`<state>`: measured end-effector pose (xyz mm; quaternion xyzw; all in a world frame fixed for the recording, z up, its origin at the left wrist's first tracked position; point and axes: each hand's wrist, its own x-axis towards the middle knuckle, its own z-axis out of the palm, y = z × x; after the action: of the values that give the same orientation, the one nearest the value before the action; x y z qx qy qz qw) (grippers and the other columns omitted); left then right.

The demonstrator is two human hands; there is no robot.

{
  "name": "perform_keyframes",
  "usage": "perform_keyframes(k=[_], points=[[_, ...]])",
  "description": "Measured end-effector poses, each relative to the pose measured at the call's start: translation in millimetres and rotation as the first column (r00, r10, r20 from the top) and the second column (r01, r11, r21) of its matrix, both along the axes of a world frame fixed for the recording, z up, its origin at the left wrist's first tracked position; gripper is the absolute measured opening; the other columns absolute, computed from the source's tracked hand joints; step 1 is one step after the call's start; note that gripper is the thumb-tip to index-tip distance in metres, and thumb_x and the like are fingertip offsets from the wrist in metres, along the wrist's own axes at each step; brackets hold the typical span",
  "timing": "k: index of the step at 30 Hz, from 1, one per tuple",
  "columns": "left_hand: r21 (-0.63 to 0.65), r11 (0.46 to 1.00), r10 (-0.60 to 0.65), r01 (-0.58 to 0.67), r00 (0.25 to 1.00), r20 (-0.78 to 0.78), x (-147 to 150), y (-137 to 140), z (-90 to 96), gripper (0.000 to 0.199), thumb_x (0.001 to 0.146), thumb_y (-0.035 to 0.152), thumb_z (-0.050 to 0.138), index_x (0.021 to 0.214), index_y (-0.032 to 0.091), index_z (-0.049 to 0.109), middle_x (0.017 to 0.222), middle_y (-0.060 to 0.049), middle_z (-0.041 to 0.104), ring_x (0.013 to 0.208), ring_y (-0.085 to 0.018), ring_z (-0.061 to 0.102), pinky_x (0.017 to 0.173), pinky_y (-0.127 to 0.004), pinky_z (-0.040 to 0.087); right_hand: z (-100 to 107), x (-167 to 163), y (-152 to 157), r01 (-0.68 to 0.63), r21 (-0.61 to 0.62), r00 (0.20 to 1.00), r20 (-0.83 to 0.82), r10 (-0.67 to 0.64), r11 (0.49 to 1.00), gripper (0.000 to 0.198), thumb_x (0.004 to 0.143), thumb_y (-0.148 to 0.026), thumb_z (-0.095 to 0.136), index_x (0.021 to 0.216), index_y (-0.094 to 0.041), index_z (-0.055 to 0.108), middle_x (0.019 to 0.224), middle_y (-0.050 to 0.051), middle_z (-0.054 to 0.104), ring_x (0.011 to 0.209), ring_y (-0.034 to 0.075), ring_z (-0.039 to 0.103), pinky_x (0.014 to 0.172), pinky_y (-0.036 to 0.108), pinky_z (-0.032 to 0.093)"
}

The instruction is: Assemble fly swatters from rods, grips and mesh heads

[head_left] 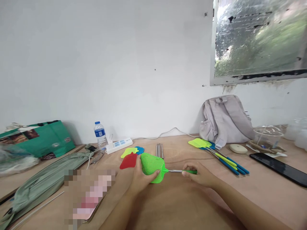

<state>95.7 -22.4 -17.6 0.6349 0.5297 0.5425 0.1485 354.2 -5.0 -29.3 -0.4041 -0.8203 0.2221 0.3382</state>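
A bright green fly swatter (pixel 153 166) lies level across both hands above the table. My left hand (pixel 139 175) grips its perforated head, thumb on the near side. My right hand (pixel 198 173) is closed around the green handle end, where the thin metal rod meets it. Just beyond my left hand are loose swatter heads: a red one (pixel 128 160), a yellow one (pixel 129 152) and a blue one (pixel 140 150). Several metal rods (pixel 159 150) lie side by side behind the green head. To the right rests a pile of yellow and blue fly swatters (pixel 223 158).
A grey backpack (pixel 225 121) leans on the wall, with a white case (pixel 238 149), a plastic cup (pixel 268 137) and a black phone (pixel 279 167) near it. Leftward stand a water bottle (pixel 99 135), a power strip (pixel 119 145), a green bag (pixel 50 140) and a grey-green cloth bag (pixel 48 179).
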Motion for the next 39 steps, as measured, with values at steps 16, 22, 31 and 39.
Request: perform_keyframes(k=[16, 22, 31, 39], points=[[0.491, 0.755, 0.218, 0.435, 0.540, -0.813, 33.6, -0.4, -11.0, 0.036, 0.083, 0.005, 0.031, 0.115, 0.013, 0.044, 0.103, -0.008, 0.061, 0.109, -0.015, 0.049, 0.102, -0.037, 0.034, -4.5, -23.4, -10.5, -0.062, 0.169, 0.994, 0.096, 0.046, 0.984, 0.031, 0.088, -0.037, 0.030, 0.095, -0.021, 0.056, 0.091, 0.006, 0.064, 0.081, 0.018, 0.057, 0.070, 0.031, 0.043], [0.479, 0.765, 0.277, 0.431, 0.450, -0.849, 26.7, -5.9, -0.6, 0.029, 0.085, 0.007, 0.032, 0.106, 0.014, 0.051, 0.095, -0.005, 0.063, 0.107, -0.016, 0.051, 0.103, -0.039, 0.029, -2.8, -19.3, -10.1, -0.055, 0.195, 0.981, 0.195, 0.016, 0.979, 0.031, 0.089, -0.038, 0.028, 0.095, -0.021, 0.054, 0.090, 0.006, 0.064, 0.079, 0.018, 0.058, 0.066, 0.029, 0.043], [0.421, 0.799, 0.289, 0.429, 0.341, -0.895, 26.7, -3.1, 0.6, 0.029, 0.084, 0.005, 0.030, 0.101, 0.015, 0.051, 0.081, -0.001, 0.062, 0.080, -0.013, 0.058, 0.098, -0.036, 0.032, -1.0, -7.9, 3.2, -0.074, 0.344, 0.926, 0.373, -0.064, 0.936, 0.032, 0.088, -0.038, 0.031, 0.094, -0.021, 0.057, 0.088, 0.006, 0.064, 0.081, 0.021, 0.058, 0.068, 0.032, 0.042], [0.390, 0.775, 0.238, 0.497, 0.343, -0.909, 18.9, -1.6, 9.7, 0.029, 0.083, 0.002, 0.033, 0.105, 0.013, 0.049, 0.093, -0.004, 0.063, 0.093, -0.013, 0.057, 0.099, -0.033, 0.034, 8.2, -7.9, 6.5, -0.133, 0.396, 0.919, 0.393, -0.037, 0.909, 0.032, 0.089, -0.038, 0.031, 0.099, -0.022, 0.057, 0.091, 0.006, 0.065, 0.082, 0.019, 0.058, 0.072, 0.031, 0.043]])
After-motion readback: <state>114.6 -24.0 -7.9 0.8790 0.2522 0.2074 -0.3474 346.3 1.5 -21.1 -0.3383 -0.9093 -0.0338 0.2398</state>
